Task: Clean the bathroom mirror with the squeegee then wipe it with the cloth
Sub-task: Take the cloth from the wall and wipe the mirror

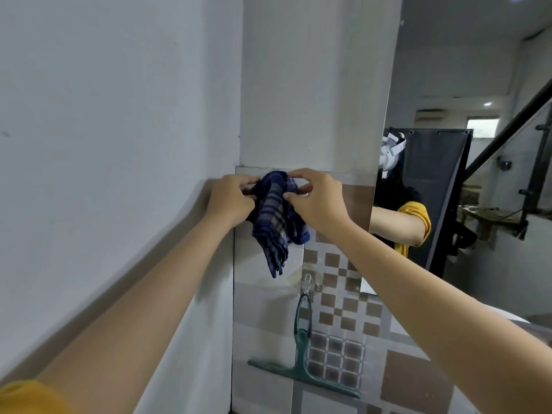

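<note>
Both my hands hold a blue checked cloth (273,216) in front of the tiled wall, level with the top edge of the tiles. My left hand (230,201) grips its left side and my right hand (313,198) pinches its top right. The cloth hangs down bunched between them. The mirror (466,85) is on the wall to the right and shows a person in a yellow sleeve. Below the cloth a green squeegee (301,360) hangs by its handle loop from a clear hook (307,282), blade at the bottom.
A white wall (104,130) fills the left and meets the tiled wall (352,339) at a corner. The edge of a white basin (519,321) shows at lower right. The mirror reflects a staircase rail and a dark panel.
</note>
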